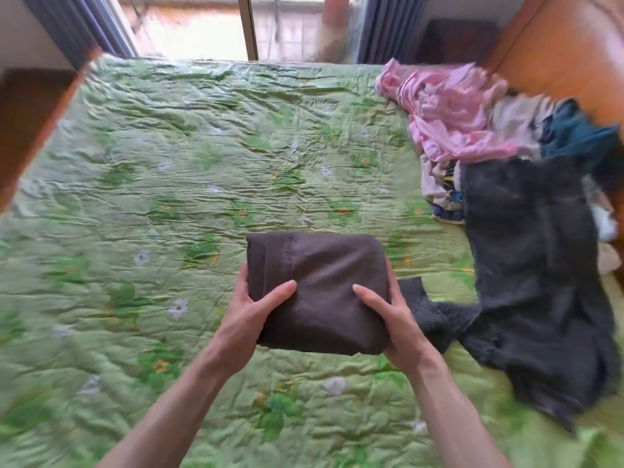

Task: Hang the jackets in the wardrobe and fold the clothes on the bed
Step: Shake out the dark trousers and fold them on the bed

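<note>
A folded dark brown garment (320,282) is held just above the green floral bedspread (152,170). My left hand (246,315) grips its left side, thumb on top. Its right side is gripped the same way by my right hand (395,322). A dark grey fleecy garment (526,282) lies unfolded at the right, one sleeve reaching under the brown bundle. Behind it is a heap of clothes: a crumpled pink garment (452,119), a teal piece (574,136) and patterned fabric (442,194).
An orange-brown wooden headboard (567,49) runs along the right side of the bed. A window with grey-blue curtains (388,25) stands beyond the far edge. Wooden floor (23,113) shows at the left.
</note>
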The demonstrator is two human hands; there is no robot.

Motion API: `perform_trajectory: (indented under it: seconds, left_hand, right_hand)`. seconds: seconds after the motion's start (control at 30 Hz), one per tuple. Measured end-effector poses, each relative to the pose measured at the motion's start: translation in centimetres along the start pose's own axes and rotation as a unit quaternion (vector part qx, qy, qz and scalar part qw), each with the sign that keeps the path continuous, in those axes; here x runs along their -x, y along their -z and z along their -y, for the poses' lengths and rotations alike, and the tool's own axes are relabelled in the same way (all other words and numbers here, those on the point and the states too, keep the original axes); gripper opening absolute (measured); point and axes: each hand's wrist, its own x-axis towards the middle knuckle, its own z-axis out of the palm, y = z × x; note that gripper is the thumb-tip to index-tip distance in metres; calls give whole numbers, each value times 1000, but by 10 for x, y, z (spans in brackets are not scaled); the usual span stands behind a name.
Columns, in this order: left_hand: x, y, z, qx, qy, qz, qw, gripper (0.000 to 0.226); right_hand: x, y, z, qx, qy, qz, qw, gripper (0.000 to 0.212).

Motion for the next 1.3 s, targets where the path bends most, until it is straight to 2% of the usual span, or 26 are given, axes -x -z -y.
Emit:
perform_trajectory:
  seconds: [0.2, 0.3, 0.43, 0.53, 0.7, 0.83, 1.03, 1.17, 1.3]
  left_hand:
    - [69, -9, -91, -58, -40, -1, 998, 62]
    - [92, -11, -117, -97, -75, 11, 992, 49]
    - [114, -14, -135, -129, -115, 33, 984, 49]
    - [133, -22, -144, -124, -129, 66, 982, 47]
    - [159, -38, -151, -118, -140, 141, 973, 46]
    - [174, -55, -149, -132, -136, 206, 960, 43]
    - [209, -93, -130, -164, -125, 308, 929, 40]
    - [240, -128, -116, -209, -127, 361, 900, 43]
    - [276, -164, -99, -235, -135, 413, 870, 57]
  right_hand:
    - [80, -39, 81, 72, 108, -68, 989, 83]
    - [113, -53, 106, 97, 144, -104, 979, 86]
    - [152, -65, 122, 123, 159, -145, 969, 88]
    - [180, -69, 125, 119, 164, -191, 960, 76]
    - [233, -75, 125, 91, 183, -287, 936, 41]
    - [276, -74, 114, 67, 194, -363, 909, 52]
    - [352, -63, 93, 74, 204, -482, 849, 54]
    - [403, -50, 82, 63, 194, -562, 802, 53]
    - [454, -39, 71, 23, 194, -624, 757, 52]
